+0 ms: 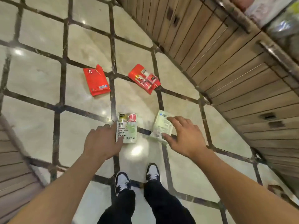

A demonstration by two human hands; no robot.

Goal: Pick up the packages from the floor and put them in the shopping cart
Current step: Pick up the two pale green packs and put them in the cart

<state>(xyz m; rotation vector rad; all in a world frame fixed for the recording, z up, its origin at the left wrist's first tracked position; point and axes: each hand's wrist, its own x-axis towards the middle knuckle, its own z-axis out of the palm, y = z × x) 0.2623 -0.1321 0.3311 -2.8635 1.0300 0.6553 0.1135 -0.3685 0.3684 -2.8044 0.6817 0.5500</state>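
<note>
Both hands reach down with fingers spread and grasping nothing, the left hand (103, 141) touching the white-and-green plastic pouch (127, 127), the right hand (181, 136) over the pale green flat packet (162, 125), both likely light, crinkly and slippery, best pinched by opposite edges, while two red foil packages (96, 80) lie on the tiled floor (40, 78) well beyond the fingertips.

— How many packs do you have on the floor (40, 75)?

— You have four: two red packs, the left one (96, 81) and the right one (144, 78), and two pale green ones nearer you, one on the left (127, 128) and one on the right (162, 126).

— And hands?

— You have two in view, your left hand (103, 141) and your right hand (184, 136).

— Anything else to count?

— Two shoes, left (122, 181) and right (152, 172). Two wooden slatted fronts too, a big one at right (234, 65) and one at far left (14, 167).
</note>
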